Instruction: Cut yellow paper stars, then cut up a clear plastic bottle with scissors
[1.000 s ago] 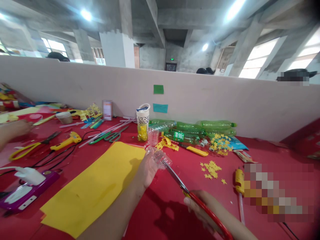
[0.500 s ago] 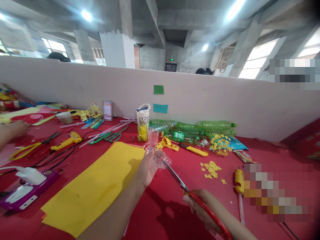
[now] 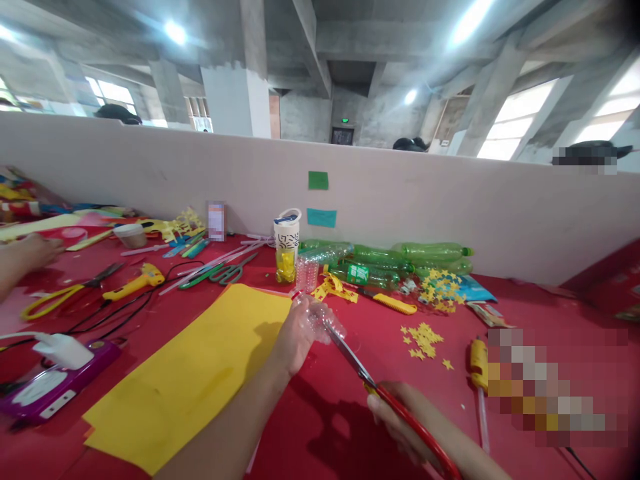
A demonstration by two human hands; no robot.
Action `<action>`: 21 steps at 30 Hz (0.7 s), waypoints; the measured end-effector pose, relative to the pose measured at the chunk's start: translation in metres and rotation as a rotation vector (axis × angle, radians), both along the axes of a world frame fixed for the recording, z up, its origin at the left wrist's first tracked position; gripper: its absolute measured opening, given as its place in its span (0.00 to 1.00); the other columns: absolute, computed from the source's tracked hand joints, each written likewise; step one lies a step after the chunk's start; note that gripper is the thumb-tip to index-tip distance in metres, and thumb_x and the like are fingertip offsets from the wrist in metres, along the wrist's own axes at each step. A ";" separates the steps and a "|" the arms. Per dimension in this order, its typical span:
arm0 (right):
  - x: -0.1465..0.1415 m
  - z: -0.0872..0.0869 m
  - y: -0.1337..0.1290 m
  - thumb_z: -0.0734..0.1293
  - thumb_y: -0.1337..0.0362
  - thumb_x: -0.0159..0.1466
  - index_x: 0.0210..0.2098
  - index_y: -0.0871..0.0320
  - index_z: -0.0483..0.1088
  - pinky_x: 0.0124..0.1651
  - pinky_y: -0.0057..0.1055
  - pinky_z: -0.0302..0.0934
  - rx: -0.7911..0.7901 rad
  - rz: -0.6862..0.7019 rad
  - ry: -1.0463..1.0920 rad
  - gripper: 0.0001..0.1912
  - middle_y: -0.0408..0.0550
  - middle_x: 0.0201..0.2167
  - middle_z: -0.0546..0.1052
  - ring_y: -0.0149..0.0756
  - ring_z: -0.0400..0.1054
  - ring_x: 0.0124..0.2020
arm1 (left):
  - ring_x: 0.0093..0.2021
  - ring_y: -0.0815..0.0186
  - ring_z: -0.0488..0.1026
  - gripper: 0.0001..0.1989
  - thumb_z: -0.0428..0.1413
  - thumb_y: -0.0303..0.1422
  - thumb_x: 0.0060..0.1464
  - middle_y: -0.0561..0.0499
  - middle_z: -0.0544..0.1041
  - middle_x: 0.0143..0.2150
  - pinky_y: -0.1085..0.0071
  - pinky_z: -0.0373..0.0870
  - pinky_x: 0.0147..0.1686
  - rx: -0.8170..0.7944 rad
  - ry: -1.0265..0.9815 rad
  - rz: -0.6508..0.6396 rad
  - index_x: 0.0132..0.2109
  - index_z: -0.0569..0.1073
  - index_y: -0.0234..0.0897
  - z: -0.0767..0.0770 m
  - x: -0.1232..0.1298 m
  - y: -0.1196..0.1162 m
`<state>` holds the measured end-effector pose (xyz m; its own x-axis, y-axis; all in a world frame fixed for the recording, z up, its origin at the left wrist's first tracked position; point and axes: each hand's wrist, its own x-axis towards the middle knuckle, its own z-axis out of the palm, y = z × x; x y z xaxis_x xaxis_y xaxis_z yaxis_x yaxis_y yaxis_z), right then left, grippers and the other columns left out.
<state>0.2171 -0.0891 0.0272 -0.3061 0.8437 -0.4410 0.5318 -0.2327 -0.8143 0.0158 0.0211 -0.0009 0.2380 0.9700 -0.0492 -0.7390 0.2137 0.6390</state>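
Note:
My left hand (image 3: 296, 337) is closed around a cut piece of clear plastic bottle (image 3: 320, 319), its red cap end pointing away to the upper left. In my right hand (image 3: 395, 413) is a pair of red-handled scissors (image 3: 354, 360). Their blade tips meet the right side of the clear plastic, and the blades look nearly together. Beyond the held piece stands a clear ribbed plastic section (image 3: 307, 275). Yellow paper sheets (image 3: 195, 367) lie under and left of my left forearm.
Green plastic bottles (image 3: 380, 253) lie along the white partition (image 3: 450, 193), beside a cup (image 3: 287, 240). A yellow utility knife (image 3: 395, 303), paper stars (image 3: 423, 339) and a yellow glue gun (image 3: 479, 363) are rightward. Left are another glue gun (image 3: 135, 281), yellow-handled scissors (image 3: 65, 297), a purple power strip (image 3: 60, 387) and another person's hand (image 3: 43, 250).
The clear plastic piece has shifted very slightly right and down in my left hand. The scissors stay at its edge, their blades a little closer together.

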 end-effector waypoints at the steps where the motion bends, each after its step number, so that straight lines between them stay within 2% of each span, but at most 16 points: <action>1: 0.000 0.000 -0.001 0.57 0.35 0.59 0.27 0.57 0.60 0.16 0.19 0.47 0.017 0.010 0.008 0.29 0.34 0.14 0.58 0.23 0.54 0.13 | 0.33 0.63 0.74 0.13 0.57 0.42 0.53 0.51 0.75 0.34 0.70 0.67 0.28 0.004 0.011 -0.013 0.39 0.68 0.38 0.001 0.001 -0.001; 8: -0.006 -0.001 0.000 0.59 0.39 0.61 0.25 0.57 0.59 0.14 0.19 0.46 -0.039 -0.067 -0.039 0.27 0.33 0.12 0.57 0.22 0.52 0.11 | 0.33 0.63 0.74 0.15 0.56 0.44 0.53 0.49 0.75 0.35 0.72 0.66 0.25 0.011 0.039 -0.021 0.39 0.68 0.37 -0.001 0.004 -0.004; 13: -0.006 -0.005 0.004 0.62 0.40 0.60 0.22 0.57 0.59 0.15 0.20 0.41 -0.021 -0.083 -0.081 0.27 0.33 0.10 0.56 0.21 0.50 0.11 | 0.35 0.63 0.75 0.14 0.57 0.42 0.53 0.49 0.75 0.36 0.71 0.68 0.29 -0.032 0.041 0.016 0.40 0.68 0.37 -0.003 0.002 -0.001; 17: -0.005 -0.003 0.003 0.60 0.38 0.60 0.24 0.57 0.59 0.15 0.19 0.42 -0.038 -0.073 -0.066 0.27 0.32 0.09 0.55 0.21 0.48 0.10 | 0.35 0.63 0.75 0.14 0.57 0.42 0.53 0.49 0.75 0.36 0.71 0.68 0.28 -0.019 0.029 0.012 0.40 0.67 0.37 -0.002 0.001 -0.001; 21: -0.004 -0.003 0.001 0.58 0.34 0.58 0.26 0.57 0.59 0.14 0.19 0.46 -0.032 -0.038 0.010 0.30 0.33 0.13 0.58 0.22 0.52 0.11 | 0.35 0.64 0.75 0.12 0.56 0.40 0.54 0.50 0.76 0.36 0.70 0.69 0.30 0.040 0.071 0.009 0.41 0.66 0.38 -0.001 0.005 -0.006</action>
<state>0.2134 -0.0885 0.0244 -0.2787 0.8404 -0.4648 0.5139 -0.2784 -0.8114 0.0209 0.0154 -0.0014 0.2263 0.9737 -0.0272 -0.6930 0.1806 0.6979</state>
